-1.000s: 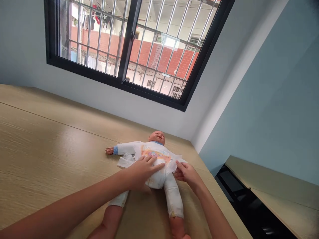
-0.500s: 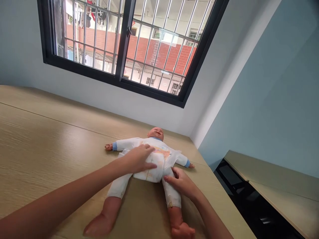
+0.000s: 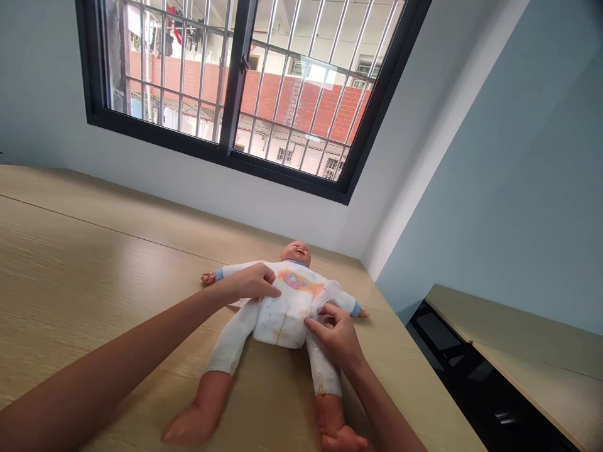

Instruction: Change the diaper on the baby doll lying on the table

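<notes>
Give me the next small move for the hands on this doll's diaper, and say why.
Probably draw the pale flap across the front of the diaper with the right hand, keeping the left hand near the opposite upper corner: the flap sticks out sideways beside the right hand.

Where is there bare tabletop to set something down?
Bare tabletop spreads at picture left, between wall, baby doll and left forearm; a smaller patch lies between the doll's legs. It is crowded around the diaper, with left grip and right grip on either side.
</notes>
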A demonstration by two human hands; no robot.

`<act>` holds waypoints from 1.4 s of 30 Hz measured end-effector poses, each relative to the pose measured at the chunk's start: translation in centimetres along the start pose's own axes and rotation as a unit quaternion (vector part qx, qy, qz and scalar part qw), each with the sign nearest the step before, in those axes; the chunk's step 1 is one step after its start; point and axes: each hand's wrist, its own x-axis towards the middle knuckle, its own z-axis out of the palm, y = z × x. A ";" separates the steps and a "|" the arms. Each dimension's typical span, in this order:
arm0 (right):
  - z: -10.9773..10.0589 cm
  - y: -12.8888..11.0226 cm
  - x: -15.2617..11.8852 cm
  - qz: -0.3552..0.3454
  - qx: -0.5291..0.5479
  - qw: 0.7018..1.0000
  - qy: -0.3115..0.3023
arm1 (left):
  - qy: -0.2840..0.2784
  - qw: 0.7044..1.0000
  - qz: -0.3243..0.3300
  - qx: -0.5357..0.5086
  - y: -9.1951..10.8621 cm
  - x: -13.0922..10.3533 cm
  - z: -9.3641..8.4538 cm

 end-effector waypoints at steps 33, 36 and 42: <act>2.5 1.6 3.0 0.106 0.182 0.976 -0.050 | 0.153 0.987 0.010 0.043 -1.3 2.0 1.4; 2.8 1.9 3.0 0.123 0.192 0.973 -0.044 | 0.234 0.969 -0.020 0.080 -1.4 2.0 1.4; 3.3 1.3 2.5 0.132 0.203 0.970 -0.011 | 0.273 0.905 0.125 0.302 2.0 0.1 1.9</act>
